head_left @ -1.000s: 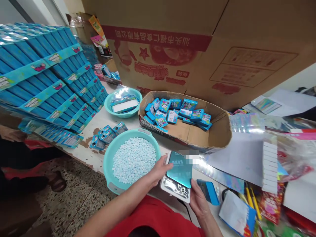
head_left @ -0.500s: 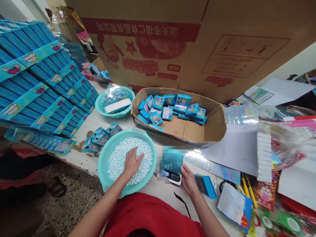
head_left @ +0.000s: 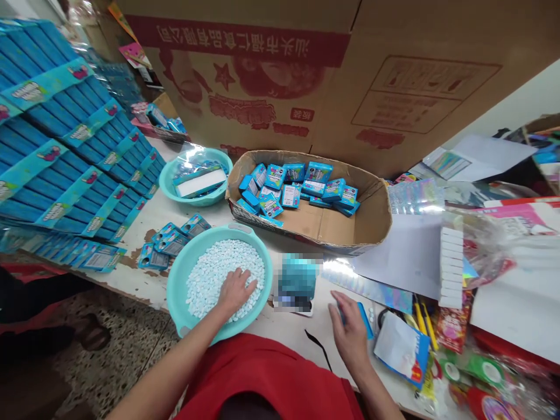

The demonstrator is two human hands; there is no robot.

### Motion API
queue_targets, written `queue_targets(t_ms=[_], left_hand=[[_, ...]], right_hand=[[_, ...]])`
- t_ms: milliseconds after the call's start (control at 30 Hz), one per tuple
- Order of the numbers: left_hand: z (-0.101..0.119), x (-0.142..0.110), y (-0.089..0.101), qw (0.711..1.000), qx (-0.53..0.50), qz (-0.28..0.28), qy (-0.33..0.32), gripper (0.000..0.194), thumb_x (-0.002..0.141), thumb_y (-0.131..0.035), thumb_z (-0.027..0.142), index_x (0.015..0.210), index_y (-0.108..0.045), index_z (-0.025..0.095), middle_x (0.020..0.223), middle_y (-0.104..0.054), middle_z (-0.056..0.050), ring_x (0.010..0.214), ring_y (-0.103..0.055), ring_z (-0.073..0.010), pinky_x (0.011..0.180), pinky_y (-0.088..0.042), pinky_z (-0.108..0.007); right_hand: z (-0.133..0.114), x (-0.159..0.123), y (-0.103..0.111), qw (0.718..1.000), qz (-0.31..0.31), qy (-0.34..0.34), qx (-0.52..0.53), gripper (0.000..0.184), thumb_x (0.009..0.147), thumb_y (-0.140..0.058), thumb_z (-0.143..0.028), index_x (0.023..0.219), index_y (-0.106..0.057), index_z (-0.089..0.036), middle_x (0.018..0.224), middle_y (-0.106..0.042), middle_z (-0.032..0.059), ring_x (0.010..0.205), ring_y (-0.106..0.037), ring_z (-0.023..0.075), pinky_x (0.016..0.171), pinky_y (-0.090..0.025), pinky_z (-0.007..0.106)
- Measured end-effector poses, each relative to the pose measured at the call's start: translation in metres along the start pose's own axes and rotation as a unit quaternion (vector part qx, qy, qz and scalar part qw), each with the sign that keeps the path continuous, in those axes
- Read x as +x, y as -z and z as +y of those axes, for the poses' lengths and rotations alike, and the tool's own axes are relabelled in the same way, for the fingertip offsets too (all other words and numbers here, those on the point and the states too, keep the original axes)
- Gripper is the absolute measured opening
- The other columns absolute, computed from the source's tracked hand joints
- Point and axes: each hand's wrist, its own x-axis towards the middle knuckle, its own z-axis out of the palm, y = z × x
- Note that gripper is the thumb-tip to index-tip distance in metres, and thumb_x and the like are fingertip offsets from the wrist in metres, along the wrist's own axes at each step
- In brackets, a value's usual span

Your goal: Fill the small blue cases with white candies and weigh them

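My left hand (head_left: 236,293) rests on small pale-blue candies (head_left: 214,262) inside a turquoise basin (head_left: 175,303). Its thumb is spread from the fingers, and some fingertips press among the pieces. To the right of the basin lies a small digital scale (head_left: 300,286), its picture partly pixelated. My right hand (head_left: 350,324) is off the scale, fingers apart, over a blue box (head_left: 366,321) that it mostly hides; whether it touches the box I cannot tell.
A cut-down cardboard tray (head_left: 345,230) holds several small blue candy boxes. Behind it stands a large carton (head_left: 328,87). Stacked blue packs (head_left: 61,146) fill the left. A smaller basin (head_left: 164,181) holds packaging. Papers, pens, tape rolls (head_left: 487,370) and wrappers crowd the right.
My right hand has let go of the scale's edge and moved right, over the blue box. The scale stays on the table. My left hand has shifted slightly among the candies.
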Motion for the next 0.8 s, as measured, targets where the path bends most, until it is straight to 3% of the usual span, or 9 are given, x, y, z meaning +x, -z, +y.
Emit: queue_targets(t_ms=[100,233,367,433,500,600,700,733,800], left_hand=[[-0.007,-0.003,-0.003,0.999,-0.002,-0.005,0.048,0.028,0.088,-0.041,0.037,0.098,-0.062,0.02,0.098,-0.06,-0.009,0.091,-0.056,-0.0247,0.077,-0.039,-0.033],[-0.013,0.008,-0.003,0.992,-0.059,-0.016,0.11,0.032,0.086,-0.044,0.042,0.096,-0.064,0.02,0.094,-0.065,-0.01,0.089,-0.06,-0.0271,0.074,-0.04,-0.032],[-0.016,0.018,-0.001,0.97,-0.168,-0.013,0.175,0.024,0.075,-0.057,0.041,0.083,-0.067,0.02,0.081,-0.067,-0.01,0.089,-0.06,-0.0312,0.075,-0.04,-0.034],[-0.016,0.019,0.001,0.938,-0.275,0.012,0.21,0.019,0.066,-0.065,0.037,0.075,-0.066,0.02,0.078,-0.066,-0.01,0.09,-0.059,-0.0319,0.075,-0.041,-0.033],[-0.016,0.016,0.004,0.903,-0.365,0.023,0.226,0.02,0.063,-0.067,0.038,0.068,-0.064,0.019,0.07,-0.064,-0.007,0.081,-0.06,-0.0288,0.067,-0.042,-0.032],[-0.017,0.008,0.015,0.8,-0.541,0.007,0.258,0.025,0.065,-0.066,0.042,0.071,-0.062,0.017,0.058,-0.056,-0.002,0.054,-0.054,-0.0176,0.048,-0.039,-0.025],[-0.022,0.0,0.03,0.582,-0.756,0.006,0.299,0.02,0.068,-0.063,0.031,0.077,-0.059,0.014,0.059,-0.056,-0.002,0.046,-0.049,-0.0115,0.039,-0.034,-0.019],[-0.023,-0.002,0.035,0.528,-0.796,0.009,0.296,0.019,0.071,-0.06,0.03,0.08,-0.059,0.013,0.061,-0.057,-0.003,0.046,-0.051,-0.0117,0.038,-0.035,-0.019],[-0.024,-0.003,0.041,0.467,-0.835,0.016,0.29,0.023,0.078,-0.052,0.032,0.086,-0.059,0.012,0.065,-0.06,-0.006,0.048,-0.054,-0.0135,0.037,-0.038,-0.02]], right_hand=[[0.014,-0.004,0.047,0.976,0.101,0.103,-0.164,0.031,0.091,-0.039,-0.027,0.112,-0.058,-0.016,0.107,-0.058,0.0131,0.105,-0.053,0.0238,0.092,-0.043,0.046],[0.049,-0.005,0.088,0.958,0.038,0.143,-0.246,0.032,0.093,-0.032,-0.026,0.112,-0.056,-0.015,0.1,-0.06,0.0119,0.093,-0.058,0.0215,0.08,-0.049,0.038],[0.046,0.003,0.078,0.96,-0.018,0.118,-0.252,0.04,0.089,-0.045,-0.041,0.118,-0.052,-0.015,0.108,-0.059,0.0126,0.1,-0.056,0.0235,0.086,-0.048,0.038],[0.032,0.013,0.063,0.95,-0.048,0.053,-0.304,0.052,0.083,-0.052,-0.047,0.122,-0.05,-0.013,0.116,-0.056,0.0159,0.109,-0.053,0.029,0.089,-0.045,0.042],[0.019,0.027,0.051,0.918,-0.139,-0.059,-0.367,0.056,0.079,-0.056,-0.044,0.125,-0.049,-0.012,0.119,-0.055,0.0186,0.108,-0.054,0.034,0.084,-0.046,0.046],[0.008,0.045,0.055,0.859,-0.263,-0.19,-0.397,0.048,0.075,-0.058,-0.035,0.116,-0.055,-0.01,0.105,-0.063,0.02,0.096,-0.06,0.0363,0.077,-0.047,0.046],[0.004,0.052,0.08,0.911,-0.251,-0.252,-0.207,0.048,0.067,-0.066,-0.042,0.104,-0.06,-0.013,0.093,-0.067,0.015,0.088,-0.063,0.0315,0.078,-0.048,0.042],[0.002,0.051,0.087,0.93,-0.236,-0.265,-0.091,0.051,0.064,-0.068,-0.045,0.105,-0.059,-0.015,0.093,-0.068,0.0122,0.085,-0.064,0.0288,0.079,-0.049,0.041],[-0.007,0.045,0.092,0.933,-0.213,-0.27,0.103,0.057,0.059,-0.074,-0.046,0.106,-0.059,-0.018,0.094,-0.069,0.0082,0.084,-0.065,0.0251,0.081,-0.05,0.039]])
